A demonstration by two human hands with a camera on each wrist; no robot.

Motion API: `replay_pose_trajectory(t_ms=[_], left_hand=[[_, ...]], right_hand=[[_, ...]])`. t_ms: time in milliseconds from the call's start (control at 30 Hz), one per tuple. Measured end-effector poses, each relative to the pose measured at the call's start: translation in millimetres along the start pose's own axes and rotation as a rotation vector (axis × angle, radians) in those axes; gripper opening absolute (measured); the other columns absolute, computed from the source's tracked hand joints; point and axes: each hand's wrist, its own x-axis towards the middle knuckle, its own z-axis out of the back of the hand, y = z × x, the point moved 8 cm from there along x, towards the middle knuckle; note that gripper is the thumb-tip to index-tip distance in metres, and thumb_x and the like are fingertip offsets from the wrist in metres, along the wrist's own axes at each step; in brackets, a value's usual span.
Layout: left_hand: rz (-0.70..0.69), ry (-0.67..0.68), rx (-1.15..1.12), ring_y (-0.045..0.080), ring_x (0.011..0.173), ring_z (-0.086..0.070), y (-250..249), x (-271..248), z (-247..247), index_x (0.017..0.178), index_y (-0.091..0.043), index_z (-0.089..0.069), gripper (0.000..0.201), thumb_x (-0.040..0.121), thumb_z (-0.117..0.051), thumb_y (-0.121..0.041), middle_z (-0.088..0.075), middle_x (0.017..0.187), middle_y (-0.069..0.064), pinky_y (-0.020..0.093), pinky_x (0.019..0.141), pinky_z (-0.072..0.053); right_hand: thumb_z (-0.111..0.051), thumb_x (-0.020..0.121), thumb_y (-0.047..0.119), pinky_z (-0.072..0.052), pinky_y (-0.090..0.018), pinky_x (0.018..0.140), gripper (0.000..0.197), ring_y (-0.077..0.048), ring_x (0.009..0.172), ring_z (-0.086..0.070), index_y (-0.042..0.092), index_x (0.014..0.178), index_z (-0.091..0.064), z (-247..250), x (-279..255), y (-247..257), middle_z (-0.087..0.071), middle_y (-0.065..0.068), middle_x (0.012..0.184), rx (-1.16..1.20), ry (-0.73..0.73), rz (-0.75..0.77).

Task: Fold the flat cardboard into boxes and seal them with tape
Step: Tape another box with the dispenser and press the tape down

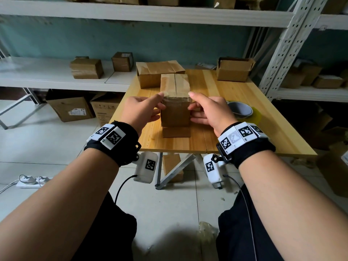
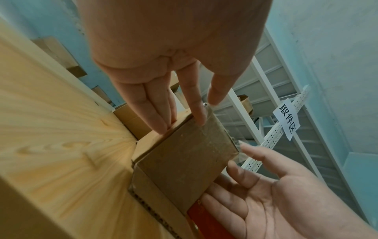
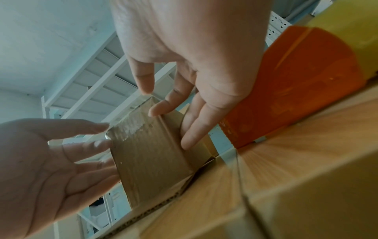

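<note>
A small upright cardboard box (image 1: 175, 113) stands on the wooden table (image 1: 235, 129), with one bottom flap (image 1: 176, 132) lying flat toward me. Clear tape (image 1: 175, 85) runs over its closed top and hangs a little past the near edge. My left hand (image 1: 158, 102) presses straight fingers against the box's left side, thumb at the tape's left corner. My right hand (image 1: 192, 103) mirrors it on the right side. In the left wrist view, the left fingers (image 2: 159, 119) lie along the box (image 2: 184, 161). In the right wrist view, the right fingers (image 3: 190, 134) lie on the box (image 3: 149, 153).
A tape roll (image 1: 241, 110) in an orange dispenser (image 3: 296, 89) sits just right of my right hand. A taped box (image 1: 156, 74) stands behind the one I touch, and an open box (image 1: 233, 69) at the table's back right. Shelves with more boxes surround the table.
</note>
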Motion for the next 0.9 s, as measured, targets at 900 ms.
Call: replay_pose_trajectory(t_ms=[900], left_hand=[[0.068,0.053,-0.119,0.023,0.102,-0.077,4.7,0.8,1.4,0.114,-0.008,-0.074,0.031,0.092,-0.08,-0.03,-0.08,0.107,0.005,0.041,0.092,-0.063]], right_hand=[[-0.076,0.094,0.033,-0.064,-0.045,0.09,0.021,-0.024,0.096,-0.078,0.017,0.081,-0.079,-1.6,1.8,2.1,-0.08,0.003,0.098,-0.001,0.092,0.006]])
